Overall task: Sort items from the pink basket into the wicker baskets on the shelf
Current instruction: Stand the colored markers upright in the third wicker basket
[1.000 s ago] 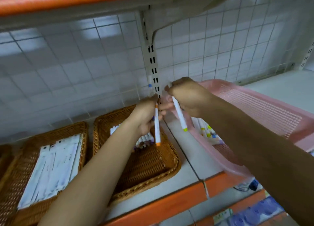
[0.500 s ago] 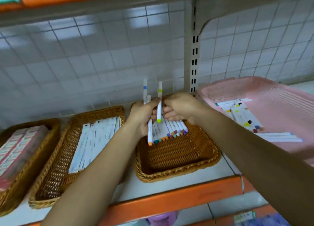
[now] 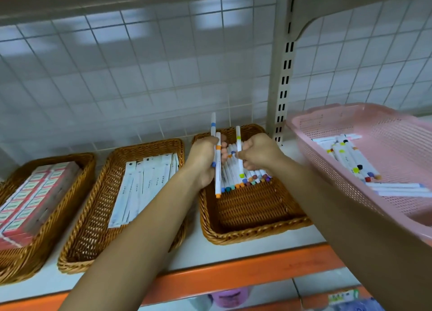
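Your left hand (image 3: 202, 163) has its grip curled round two white markers that stand nearly upright: a marker with a blue band (image 3: 213, 123), which sticks up above the fist, and a marker with orange tip (image 3: 218, 172), which hangs down below it. Your right hand (image 3: 261, 155) is just beside the left one, and its grip pinches one marker with a yellow-green band (image 3: 238, 142) between thumb and fingers, also held nearly upright. Both hands are above the back part of the right wicker basket (image 3: 257, 233). In this basket a row of markers (image 3: 251, 181) lies side by side, with the coloured caps toward you. The front part of its woven bottom is bare. To the left of it stands the middle wicker basket (image 3: 93, 217) with flat white packets (image 3: 145, 184), and further left the left wicker basket (image 3: 35, 252) with red and white boxes (image 3: 30, 194). At your right, near the first basket, is the pink basket (image 3: 339, 180), and some more markers (image 3: 350, 161) lie loose in it, in different directions. All baskets are on the white shelf (image 3: 194, 252) with an orange front edge, and behind it is a tiled wall (image 3: 140, 77).
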The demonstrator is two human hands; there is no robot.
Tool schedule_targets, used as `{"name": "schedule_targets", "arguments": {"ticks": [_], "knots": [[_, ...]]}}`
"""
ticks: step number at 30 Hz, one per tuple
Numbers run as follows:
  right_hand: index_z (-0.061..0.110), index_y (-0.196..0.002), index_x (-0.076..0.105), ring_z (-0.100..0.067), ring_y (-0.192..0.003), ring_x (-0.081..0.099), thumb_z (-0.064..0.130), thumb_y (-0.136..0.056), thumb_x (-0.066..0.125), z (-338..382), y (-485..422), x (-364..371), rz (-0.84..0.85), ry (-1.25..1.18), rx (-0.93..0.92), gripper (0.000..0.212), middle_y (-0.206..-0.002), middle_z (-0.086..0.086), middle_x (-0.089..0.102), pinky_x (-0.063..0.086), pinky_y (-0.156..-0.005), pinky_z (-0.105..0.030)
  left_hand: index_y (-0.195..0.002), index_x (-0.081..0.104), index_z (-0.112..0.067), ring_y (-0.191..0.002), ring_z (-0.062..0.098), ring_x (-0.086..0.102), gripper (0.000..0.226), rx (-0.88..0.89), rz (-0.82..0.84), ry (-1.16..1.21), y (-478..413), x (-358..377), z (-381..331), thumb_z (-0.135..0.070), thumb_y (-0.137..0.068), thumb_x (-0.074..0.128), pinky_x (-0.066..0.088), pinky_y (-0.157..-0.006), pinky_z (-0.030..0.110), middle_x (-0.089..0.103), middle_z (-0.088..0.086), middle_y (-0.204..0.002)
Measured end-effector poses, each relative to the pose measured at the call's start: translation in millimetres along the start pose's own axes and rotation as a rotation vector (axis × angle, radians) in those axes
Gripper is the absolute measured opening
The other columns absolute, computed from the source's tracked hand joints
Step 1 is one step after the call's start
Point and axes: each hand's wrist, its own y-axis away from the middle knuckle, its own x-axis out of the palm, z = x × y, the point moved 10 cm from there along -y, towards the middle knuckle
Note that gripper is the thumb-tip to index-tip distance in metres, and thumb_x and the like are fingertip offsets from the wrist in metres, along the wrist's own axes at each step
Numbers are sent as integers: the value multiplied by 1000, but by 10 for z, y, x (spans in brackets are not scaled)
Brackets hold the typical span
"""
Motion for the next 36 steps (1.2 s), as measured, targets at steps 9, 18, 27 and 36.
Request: {"name": "schedule_targets", "arguments": {"ticks": [9,18,27,36], "knots": [[7,-94,64,-27,-87,65,23,-81,69,51,-145,181,-29,382,-88,21,-90,-12,65,55,-80,-36,-129,50,-2,-76,13,64,32,65,-12,38,-85,-110,-15,-8,-98,48,59,-70,25,61,11,-89],[7,-108,60,-28,-121,46,12,-88,58,236,-45,380,-100,690,-344,21,-124,-12,54,41,-94,-33,-99,59,-10,-72,14,61,12,152,18,-28,-124,-102,-42,-10,-98,48,54,-73,29,61,7,-79],[17,-92,67,-8,-71,60,-7,-85,47,277,145,356,277,-186,-213,32,-81,-1,69,46,-54,-16,-124,55,-6,-68,10,65,28,187,14,1,-92,-119,-90,-13,-97,51,55,-61,25,64,4,-84],[12,-104,65,-21,-93,64,8,-84,65,127,-17,175,53,-95,-188,20,-95,-6,67,56,-78,-35,-109,62,-9,-61,5,51,17,200,-59,-5,-56,-159,-81,-12,-97,50,49,-56,15,56,-3,-69]]}}
